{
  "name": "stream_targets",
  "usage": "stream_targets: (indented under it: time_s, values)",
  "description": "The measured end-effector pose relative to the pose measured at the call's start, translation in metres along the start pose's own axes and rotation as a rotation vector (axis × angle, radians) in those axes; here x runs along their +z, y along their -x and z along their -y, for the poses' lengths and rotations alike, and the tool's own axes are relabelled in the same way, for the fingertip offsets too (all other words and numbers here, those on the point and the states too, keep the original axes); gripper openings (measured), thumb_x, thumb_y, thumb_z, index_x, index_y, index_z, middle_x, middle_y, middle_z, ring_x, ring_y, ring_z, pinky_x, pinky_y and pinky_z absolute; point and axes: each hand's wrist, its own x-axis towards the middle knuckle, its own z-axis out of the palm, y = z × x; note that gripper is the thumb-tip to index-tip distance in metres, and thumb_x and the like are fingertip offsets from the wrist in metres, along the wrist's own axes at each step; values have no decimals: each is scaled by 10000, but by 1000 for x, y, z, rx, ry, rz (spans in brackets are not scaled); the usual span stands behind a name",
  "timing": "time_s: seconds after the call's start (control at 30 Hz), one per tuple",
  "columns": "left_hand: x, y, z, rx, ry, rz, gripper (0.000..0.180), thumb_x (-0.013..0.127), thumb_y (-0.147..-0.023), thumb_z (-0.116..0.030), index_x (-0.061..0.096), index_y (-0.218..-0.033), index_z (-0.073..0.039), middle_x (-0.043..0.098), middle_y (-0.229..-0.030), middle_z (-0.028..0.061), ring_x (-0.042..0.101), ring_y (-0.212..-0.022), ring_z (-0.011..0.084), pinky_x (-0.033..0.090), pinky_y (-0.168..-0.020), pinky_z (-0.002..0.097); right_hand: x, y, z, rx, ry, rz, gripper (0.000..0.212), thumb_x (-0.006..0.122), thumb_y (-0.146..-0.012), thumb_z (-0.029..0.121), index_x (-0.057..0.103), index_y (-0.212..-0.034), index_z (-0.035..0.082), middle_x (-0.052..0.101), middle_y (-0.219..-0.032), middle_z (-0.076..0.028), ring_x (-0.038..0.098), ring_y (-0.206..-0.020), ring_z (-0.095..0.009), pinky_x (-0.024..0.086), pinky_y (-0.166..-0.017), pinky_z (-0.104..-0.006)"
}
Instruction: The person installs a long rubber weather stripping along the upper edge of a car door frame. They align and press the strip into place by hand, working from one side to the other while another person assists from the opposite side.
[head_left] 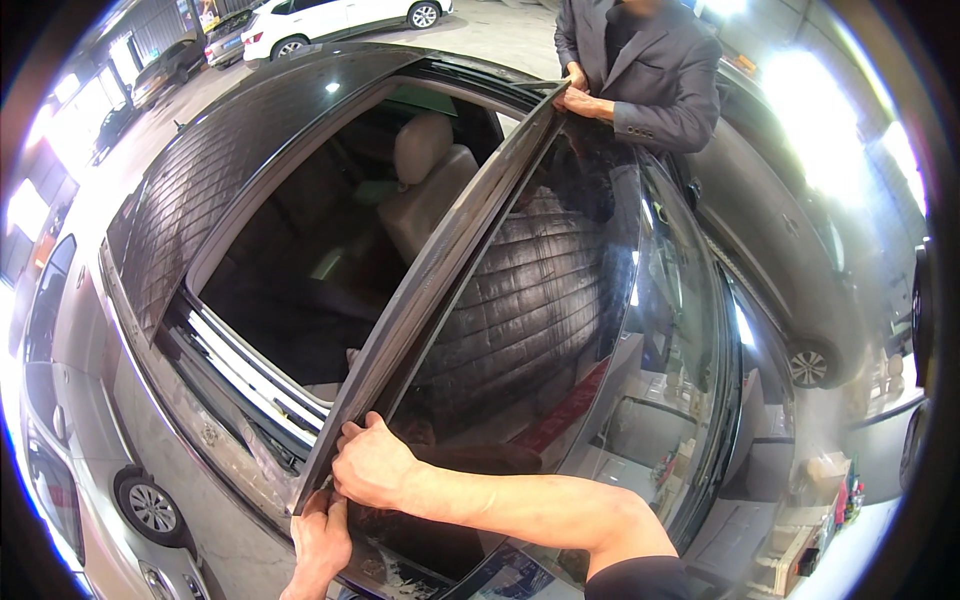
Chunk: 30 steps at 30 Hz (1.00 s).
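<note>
A long dark trim bar point(433, 278) runs across the car roof, along the edge of the wide roof opening point(300, 230). At its near end, my left hand point(320, 540) grips the corner, thumb up and fingers partly hidden. Just beyond it, my right hand point(375, 465) curls over the bar with the fingers bent round its edge. The far end is held by a co-worker's hands point(580, 98). To the bar's right lies shiny dark glass point(535, 290) that mirrors the ceiling. Whether the bar is apart from the roof, I cannot tell.
Bright metal rails point(255, 360) line the opening's near side. A pale seat point(430, 185) shows inside. A person in a dark jacket point(640, 70) stands across the car. Other cars stand around, including a white one point(340, 18) and a grey one point(770, 220).
</note>
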Motion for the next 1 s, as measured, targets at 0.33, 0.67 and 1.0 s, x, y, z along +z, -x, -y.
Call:
stream_targets:
  time_s: [0.33, 0.67, 1.0]
  values:
    - [0, 0, 5, 8, 32, 4, 216, 563, -915, -167, 647, -899, 31, 651, -853, 235, 610, -828, 446, 463, -738, 481, 4, -2, 1, 18, 14, -7, 267, 718, -713, 351, 728, -713, 84, 688, -796, -64, 625, -915, -239, 453, -805, -485]
    - [-5, 12, 8, 20, 109, 21, 249, 553, -941, -186, 645, -938, 45, 642, -835, 221, 613, -793, 386, 461, -728, 452, -4, 5, 6, -14, 58, -113, 198, 651, -781, 264, 727, -734, 87, 683, -816, -59, 618, -908, -225, 402, -777, -437]
    - [-14, 22, -4, -25, 269, 12, 235, 620, -898, -161, 691, -1031, 19, 663, -974, 149, 628, -921, 300, 480, -835, 373, -13, 6, 8, -44, -20, -175, 222, 638, -824, 252, 683, -700, 73, 666, -749, -62, 601, -859, -220, 383, -745, -398]
